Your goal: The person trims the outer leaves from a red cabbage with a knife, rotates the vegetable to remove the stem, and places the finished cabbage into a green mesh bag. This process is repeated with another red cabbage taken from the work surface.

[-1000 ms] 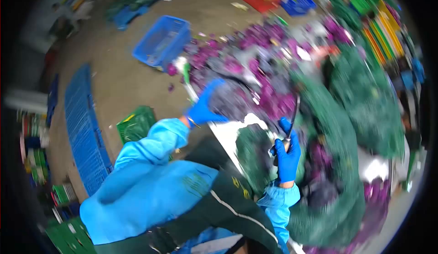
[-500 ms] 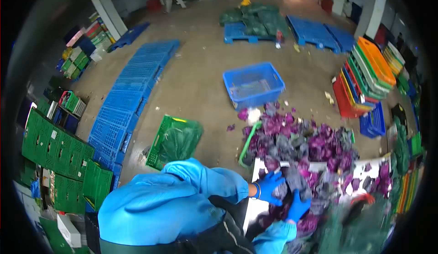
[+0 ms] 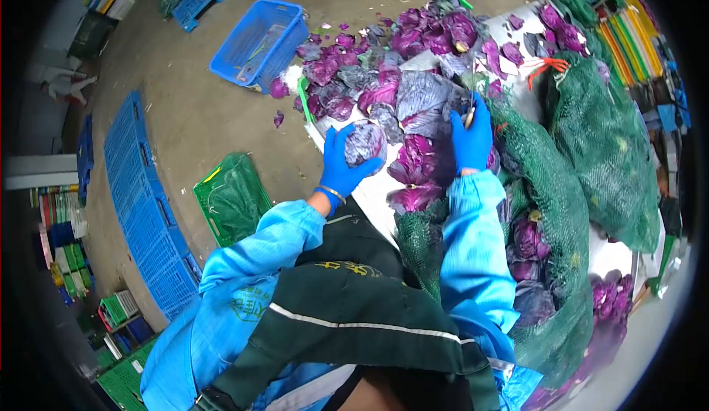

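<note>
left hand (image 3: 341, 161), blue rubber glove, fingers wrapped round a small round purple cabbage head (image 3: 365, 144), centre-left of frame, held over the near edge of the white work table (image 3: 369, 189). cabbage sits directly in the palm, to the upper right of the wrist; roughly ball-shaped, no clear long axis. outer leaves dull grey-purple, veined, look loose and wilted.

right hand (image 3: 471, 139), also blue-gloved, centre-right of frame, fingers closed on the handle of a thin-bladed knife (image 3: 470, 108); blade points toward top of frame, away from the body. key relation: cabbage lies to the left of the knife hand, apart from it, w/ a large deep-purple cabbage (image 3: 422, 161) on the table between the two. left hand is the one on the cabbage; knife not touching it.

beyond both hands, upper centre: heap of purple cabbage leaves and trimmings (image 3: 399, 64) spread over the table and spilling toward the floor. blue plastic crate (image 3: 258, 42) on the concrete floor, upper left. green mesh sack (image 3: 550, 211) w/ more purple heads inside runs down the right side, just beside the right sleeve. second green mesh sack (image 3: 605, 138) further right. green crate w/ netting (image 3: 230, 197) on the floor, left of the left arm. blue pallets (image 3: 140, 204) far left.
</note>
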